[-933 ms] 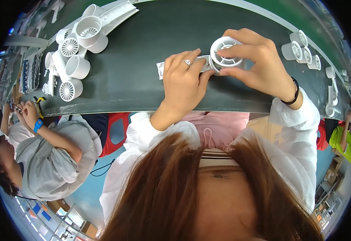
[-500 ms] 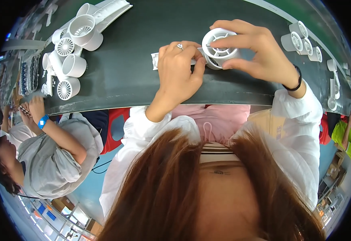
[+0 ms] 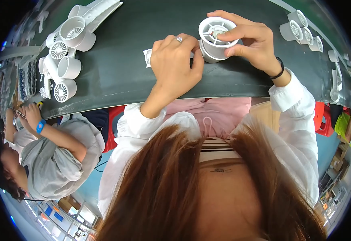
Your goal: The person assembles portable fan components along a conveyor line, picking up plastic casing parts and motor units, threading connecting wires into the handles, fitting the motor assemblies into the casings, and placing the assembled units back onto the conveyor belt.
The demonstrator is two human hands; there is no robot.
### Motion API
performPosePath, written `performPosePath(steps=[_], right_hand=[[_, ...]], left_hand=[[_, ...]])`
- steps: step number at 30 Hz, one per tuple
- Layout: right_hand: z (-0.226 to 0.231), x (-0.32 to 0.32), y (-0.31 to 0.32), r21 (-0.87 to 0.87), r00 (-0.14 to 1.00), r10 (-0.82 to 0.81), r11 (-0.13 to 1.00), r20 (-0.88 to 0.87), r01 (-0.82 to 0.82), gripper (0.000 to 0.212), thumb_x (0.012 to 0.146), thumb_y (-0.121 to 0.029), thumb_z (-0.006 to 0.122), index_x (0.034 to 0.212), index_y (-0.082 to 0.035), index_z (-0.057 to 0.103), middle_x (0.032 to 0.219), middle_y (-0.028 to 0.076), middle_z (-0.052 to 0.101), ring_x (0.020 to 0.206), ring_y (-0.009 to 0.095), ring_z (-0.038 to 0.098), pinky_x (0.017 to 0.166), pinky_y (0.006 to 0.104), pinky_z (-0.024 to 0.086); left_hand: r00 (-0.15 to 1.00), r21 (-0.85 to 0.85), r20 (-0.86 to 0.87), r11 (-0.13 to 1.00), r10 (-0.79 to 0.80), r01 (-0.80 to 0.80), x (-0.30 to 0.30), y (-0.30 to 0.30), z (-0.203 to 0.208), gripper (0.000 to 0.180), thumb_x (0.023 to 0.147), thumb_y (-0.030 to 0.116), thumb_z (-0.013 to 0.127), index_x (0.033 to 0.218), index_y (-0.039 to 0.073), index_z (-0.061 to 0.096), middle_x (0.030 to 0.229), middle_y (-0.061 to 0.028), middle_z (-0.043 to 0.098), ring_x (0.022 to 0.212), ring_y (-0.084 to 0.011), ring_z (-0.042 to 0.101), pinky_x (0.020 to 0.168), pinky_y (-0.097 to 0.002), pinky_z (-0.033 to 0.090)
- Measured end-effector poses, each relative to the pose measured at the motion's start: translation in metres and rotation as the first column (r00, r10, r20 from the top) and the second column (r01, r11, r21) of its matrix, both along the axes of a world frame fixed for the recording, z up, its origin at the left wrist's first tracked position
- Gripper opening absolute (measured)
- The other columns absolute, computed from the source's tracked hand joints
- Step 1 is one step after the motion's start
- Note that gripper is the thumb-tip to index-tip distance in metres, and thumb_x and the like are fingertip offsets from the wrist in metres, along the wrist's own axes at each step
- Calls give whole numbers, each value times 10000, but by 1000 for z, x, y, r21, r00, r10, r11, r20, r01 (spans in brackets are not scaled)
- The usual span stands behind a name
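Above the dark bench [image 3: 127,86], your left hand [image 3: 174,60] curls palm-down around a white handle [image 3: 147,58]; your right hand [image 3: 256,42] clasps the spoked white cup [image 3: 212,48] at its right end, thumb opposing fingers. Farther left: white parts [image 3: 70,67], a co-worker [image 3: 59,156], blue floor [image 3: 89,184].

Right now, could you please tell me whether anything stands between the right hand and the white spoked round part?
Nothing visible does: the right hand holds the white spoked round part directly. The left hand is on the opposite side, over a long white piece.
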State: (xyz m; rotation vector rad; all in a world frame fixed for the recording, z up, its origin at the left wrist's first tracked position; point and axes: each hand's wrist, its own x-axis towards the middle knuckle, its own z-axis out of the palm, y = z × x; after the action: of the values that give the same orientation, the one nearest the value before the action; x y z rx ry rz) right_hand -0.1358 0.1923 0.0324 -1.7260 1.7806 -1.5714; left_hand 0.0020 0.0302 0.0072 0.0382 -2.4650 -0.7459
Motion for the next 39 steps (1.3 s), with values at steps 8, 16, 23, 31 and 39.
performPosePath(steps=[8, 16, 23, 31, 39], right_hand=[[-10, 1, 0, -38, 961, 62, 998, 268, -54, 269, 626, -51, 814, 867, 15, 713, 1247, 332, 521, 1091, 342, 602, 913, 340, 479], [-14, 7, 9, -36, 979, 7, 999, 204, 1, 290, 586, 1, 810, 861, 5, 716, 1209, 323, 553, 1093, 348, 599, 909, 352, 480], [-19, 5, 16, 74, 999, 7, 997, -31, -5, 270, 644, -95, 805, 882, -6, 715, 1226, 267, 572, 1177, 390, 541, 999, 443, 401], [-28, 4, 13, 92, 1000, 27, 995, 16, -28, 244, 705, -167, 769, 893, -19, 717, 1263, 274, 540, 1267, 422, 446, 1093, 522, 257], [-14, 16, 21, 112, 986, -163, 980, -45, 167, 198, 750, -119, 733, 910, -5, 705, 1251, 252, 560, 1162, 375, 556, 1006, 423, 398]], left_hand=[[1000, 93, 13, 995, -21, 19, -4, -7, -5, 34, 682, 84, 628, 712, 79, 612, 709, -23, 626, 656, -233, 562, 656, -353, 391], [989, -30, -122, 996, -87, 84, -5, -8, -9, 40, 678, 73, 625, 688, 70, 585, 683, -59, 612, 616, -248, 556, 647, -361, 410], [987, -147, -143, 985, 69, -90, 5, -15, -10, 61, 673, 52, 620, 682, 62, 560, 613, -75, 577, 520, -275, 544, 518, -353, 422], [984, -80, -18, 981, -177, 175, 16, -50, -1, 86, 681, 58, 634, 696, 81, 553, 596, -48, 557, 495, -237, 550, 444, -342, 410], [991, 13, -84, 995, -100, 102, 17, -39, -1, 75, 704, 59, 639, 719, 75, 567, 638, -83, 592, 535, -282, 587, 468, -360, 440]])
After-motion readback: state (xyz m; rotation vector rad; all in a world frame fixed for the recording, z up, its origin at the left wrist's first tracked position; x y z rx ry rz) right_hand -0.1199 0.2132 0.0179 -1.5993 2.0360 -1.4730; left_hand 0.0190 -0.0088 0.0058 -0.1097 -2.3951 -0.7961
